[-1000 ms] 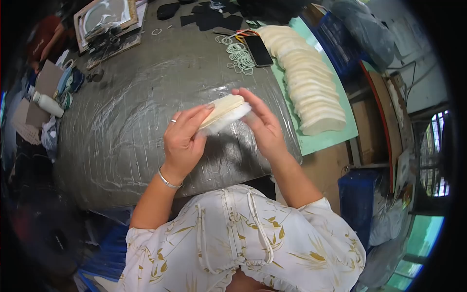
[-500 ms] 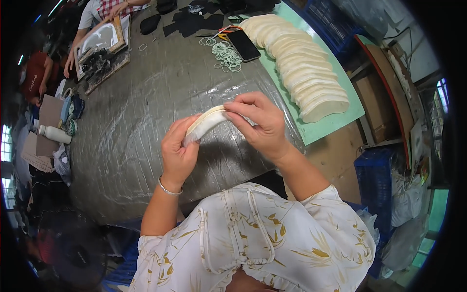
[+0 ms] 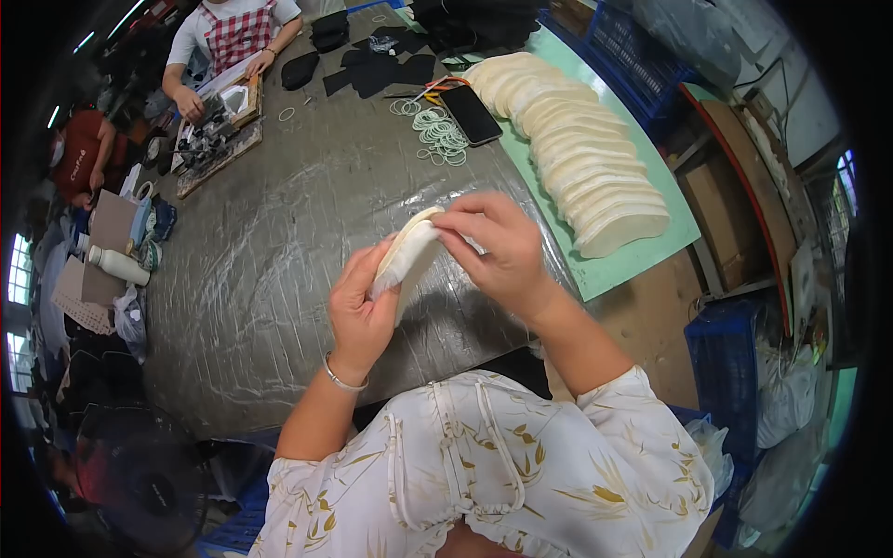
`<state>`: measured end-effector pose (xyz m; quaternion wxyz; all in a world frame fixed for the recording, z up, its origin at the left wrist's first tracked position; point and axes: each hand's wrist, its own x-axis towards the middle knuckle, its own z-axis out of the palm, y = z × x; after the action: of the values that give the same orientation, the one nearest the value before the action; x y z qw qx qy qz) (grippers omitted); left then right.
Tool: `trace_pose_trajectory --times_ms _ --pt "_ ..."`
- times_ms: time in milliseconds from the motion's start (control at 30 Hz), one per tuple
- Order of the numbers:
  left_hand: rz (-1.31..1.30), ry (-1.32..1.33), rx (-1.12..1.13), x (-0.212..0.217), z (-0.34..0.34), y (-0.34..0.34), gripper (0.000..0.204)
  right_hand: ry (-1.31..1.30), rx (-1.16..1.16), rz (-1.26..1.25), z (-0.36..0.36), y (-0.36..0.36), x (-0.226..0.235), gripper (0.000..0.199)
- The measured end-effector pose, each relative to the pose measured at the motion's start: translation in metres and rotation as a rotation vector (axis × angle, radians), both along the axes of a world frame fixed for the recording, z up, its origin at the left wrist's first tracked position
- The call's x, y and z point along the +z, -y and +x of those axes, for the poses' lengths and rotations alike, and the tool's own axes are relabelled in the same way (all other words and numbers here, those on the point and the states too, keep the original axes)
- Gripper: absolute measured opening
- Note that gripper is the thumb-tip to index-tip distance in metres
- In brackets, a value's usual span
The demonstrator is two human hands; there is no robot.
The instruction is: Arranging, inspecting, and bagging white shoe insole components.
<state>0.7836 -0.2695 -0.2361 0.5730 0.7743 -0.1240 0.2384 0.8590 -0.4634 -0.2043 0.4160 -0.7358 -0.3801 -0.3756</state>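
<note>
Left: white bottle (image 3: 118, 265) lying beside bench (image 3: 251, 251). Far left: co-worker, both arms at framed piece (image 3: 244, 100) on bench. Center: left hand (image 3: 363, 307) pinching near end of cream-and-white pad (image 3: 406, 253) between thumb and fingers. Pad held above bench, tilted, far end toward right. Beyond pad: pale elastic rings (image 3: 441, 138), then dark phone (image 3: 472, 115). Right hand (image 3: 500, 246) pinching far end of pad. Right: row of overlapping cream pads (image 3: 591, 153) on green board (image 3: 679, 225).
</note>
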Motion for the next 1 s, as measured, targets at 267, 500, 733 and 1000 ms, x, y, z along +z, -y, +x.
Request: trace_pose_trajectory --times_ms 267,500,733,1000 --pt "0.113 -0.092 -0.067 0.020 0.002 -0.007 0.045 0.120 0.237 -0.133 0.003 0.014 0.015 0.022" --pt "0.172 -0.190 -0.118 0.023 -0.001 -0.008 0.039 0.145 0.176 -0.144 0.001 0.014 0.002 0.025" --pt "0.319 -0.220 -0.110 -0.004 -0.010 -0.010 0.042 -0.057 0.033 0.052 -0.002 0.034 0.032 0.019" --pt "0.264 -0.140 -0.065 0.009 0.000 -0.012 0.042 -0.487 0.287 -0.055 -0.003 0.030 -0.009 0.032"
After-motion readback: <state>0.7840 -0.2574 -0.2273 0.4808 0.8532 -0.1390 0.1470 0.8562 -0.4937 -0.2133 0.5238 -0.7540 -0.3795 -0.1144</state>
